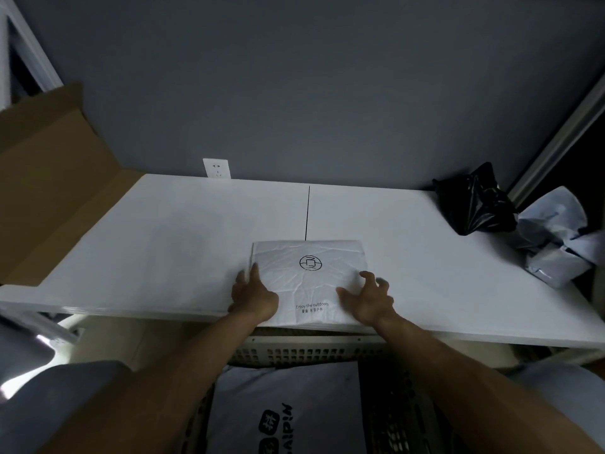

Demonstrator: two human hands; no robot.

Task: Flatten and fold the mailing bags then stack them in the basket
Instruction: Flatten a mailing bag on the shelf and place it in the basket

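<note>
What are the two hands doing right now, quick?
Left hand: grips the left edge of the white mailing bag.
Right hand: grips the bag's right edge.

A folded white mailing bag [311, 283] lies flat at the near edge of the table [163, 240], a creased rectangle with a round black logo at its centre and the line "Enjoy the outdoors" printed near its front edge, which slightly overhangs the table. At the table's far right corner sits a crumpled black mailing bag [474, 204], unflattened. Just beside it, at the right edge, is a heap of crumpled pale grey mailing bags [556, 234]. Below the table's front edge stands the slatted basket [311, 353], its rim pale. A flattened grey mailing bag [288, 404] with bold black lettering lies inside it.
</note>
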